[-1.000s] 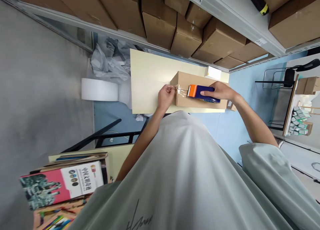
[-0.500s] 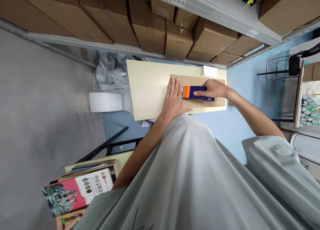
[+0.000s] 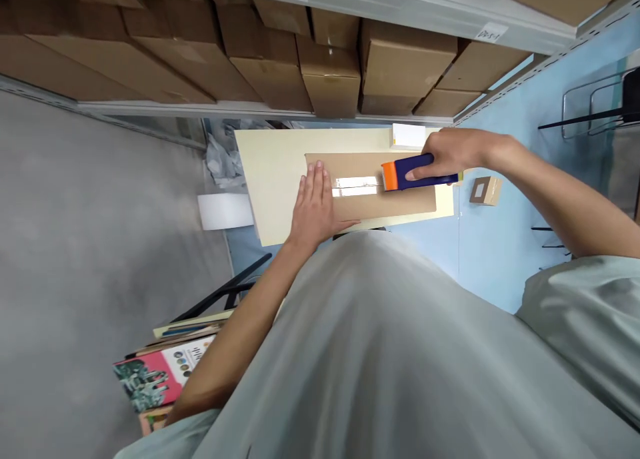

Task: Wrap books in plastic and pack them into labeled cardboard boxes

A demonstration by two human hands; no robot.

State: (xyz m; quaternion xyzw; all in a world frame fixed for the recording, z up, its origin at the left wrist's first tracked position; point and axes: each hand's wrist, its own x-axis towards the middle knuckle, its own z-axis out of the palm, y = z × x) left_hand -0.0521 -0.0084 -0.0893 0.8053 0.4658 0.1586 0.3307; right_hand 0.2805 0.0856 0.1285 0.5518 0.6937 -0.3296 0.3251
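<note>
A long brown cardboard box (image 3: pixel 370 209) lies on the pale yellow tabletop (image 3: pixel 270 179). My left hand (image 3: pixel 316 202) rests flat on the box's left end, fingers stretched out. A strip of shiny clear tape (image 3: pixel 356 186) runs along the middle seam, from beside my left fingers to the toothed orange tip of a tape dispenser. My right hand (image 3: pixel 447 154) is wrapped round the dark blue body of this tape dispenser (image 3: pixel 413 170), which is tilted over the right part of the box.
A small white box (image 3: pixel 408 136) stands at the table's back edge. Cardboard boxes (image 3: pixel 330 79) fill the shelf beyond it. A white roll (image 3: pixel 225 211) and crumpled wrapping (image 3: pixel 223 160) are left of the table. Books (image 3: pixel 165 379) lie at lower left; a small carton (image 3: pixel 485 190) sits on the floor at right.
My right hand has drawn the tape dispenser rightward along the box, away from my left hand, and a strip of clear tape now shows between them. The view has shifted too.
</note>
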